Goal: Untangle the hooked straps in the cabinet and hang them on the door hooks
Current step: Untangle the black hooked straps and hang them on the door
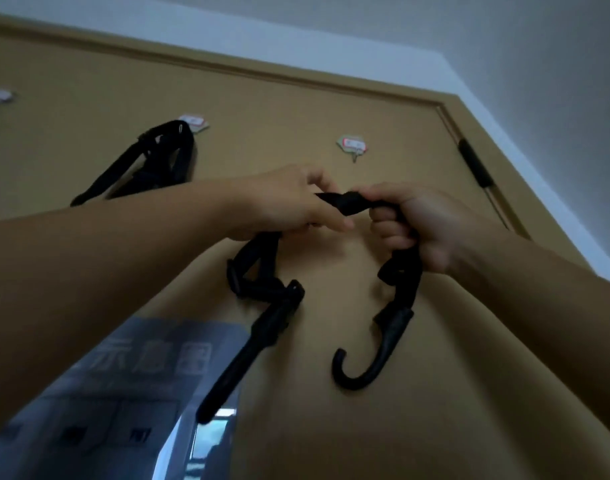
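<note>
A black strap [352,202] is gripped by both hands, pinched by the left hand [289,202] and clenched in the curled right hand [418,223], just below a bare hook [352,146] toward the door's [296,98] upper right corner. The stretch between the hands is best spread and lifted over that hook, with the hooked ends [362,362] left dangling. A second strap [158,161] is hung further left. No cabinet is seen.

Tan door [331,81] (black hinge [475,166] at right edge); pale wall [539,46] above; grey printed poster [141,375] lower left.
</note>
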Demonstrator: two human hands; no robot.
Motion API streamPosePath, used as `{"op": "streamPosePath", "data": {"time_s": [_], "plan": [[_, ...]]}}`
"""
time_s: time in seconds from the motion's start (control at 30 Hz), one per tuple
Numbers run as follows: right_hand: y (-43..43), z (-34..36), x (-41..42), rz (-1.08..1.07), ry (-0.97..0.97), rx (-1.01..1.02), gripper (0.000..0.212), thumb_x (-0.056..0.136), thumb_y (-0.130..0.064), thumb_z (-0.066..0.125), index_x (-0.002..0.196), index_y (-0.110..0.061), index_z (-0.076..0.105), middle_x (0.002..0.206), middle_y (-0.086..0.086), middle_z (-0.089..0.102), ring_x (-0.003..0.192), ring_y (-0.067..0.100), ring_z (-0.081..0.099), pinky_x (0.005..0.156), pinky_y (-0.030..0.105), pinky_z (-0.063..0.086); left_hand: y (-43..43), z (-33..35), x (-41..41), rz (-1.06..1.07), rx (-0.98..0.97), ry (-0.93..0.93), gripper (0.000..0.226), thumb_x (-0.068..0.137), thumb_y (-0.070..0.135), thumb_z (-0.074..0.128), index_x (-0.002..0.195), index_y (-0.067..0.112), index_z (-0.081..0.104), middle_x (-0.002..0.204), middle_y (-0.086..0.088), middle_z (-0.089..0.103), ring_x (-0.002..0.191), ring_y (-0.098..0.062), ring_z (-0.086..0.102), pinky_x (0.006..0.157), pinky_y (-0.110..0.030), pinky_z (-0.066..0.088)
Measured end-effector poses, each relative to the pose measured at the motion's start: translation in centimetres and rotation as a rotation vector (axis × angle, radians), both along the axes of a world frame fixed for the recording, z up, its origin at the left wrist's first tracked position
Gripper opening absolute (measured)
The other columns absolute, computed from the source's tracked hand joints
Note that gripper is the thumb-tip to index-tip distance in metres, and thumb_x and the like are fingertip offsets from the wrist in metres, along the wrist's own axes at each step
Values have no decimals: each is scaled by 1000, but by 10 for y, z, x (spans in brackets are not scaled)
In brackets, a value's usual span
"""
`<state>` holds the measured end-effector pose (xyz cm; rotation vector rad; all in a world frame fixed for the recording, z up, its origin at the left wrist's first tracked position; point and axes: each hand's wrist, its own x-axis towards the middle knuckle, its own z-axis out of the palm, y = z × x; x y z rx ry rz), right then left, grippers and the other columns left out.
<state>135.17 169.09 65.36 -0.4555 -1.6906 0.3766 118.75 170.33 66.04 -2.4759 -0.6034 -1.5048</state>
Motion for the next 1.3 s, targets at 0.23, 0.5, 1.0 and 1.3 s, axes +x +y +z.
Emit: {"op": "streamPosePath", "data": {"time_s": [0.23,0.5,1.0,1.3], "plan": [[21,74,25,41,150,132,23,88,-12,45,65,-14,42,39,-7,29,28,3,20,26,14,17,35,54,38,152,786,-203,20,89,22,57,105,10,59,85,6,55,78,-7,47,59,-17,32],[30,139,33,-282,287,383,7,86,-11,58,80,-9,58,59,1,43,40,9,35,29,16,28,45,142,67,244,835,-369,20,88,21,56,97,12,71,95,-11,69,85,-21,56,66,-25,33],[17,122,22,-845,-26,394,21,86,-14,61,69,-6,52,59,5,47,44,13,41,32,13,32,38,131,53,590,906,-73,25,89,17,53,106,7,69,105,-21,64,97,-35,56,70,-29,32],[25,82,8,-872,-45,530,18,85,-9,50,94,0,63,86,21,61,83,36,62,70,34,52,28,89,54,695,698,-58,29,92,12,45,115,7,61,111,-26,57,102,-39,53,70,-32,33]]}}
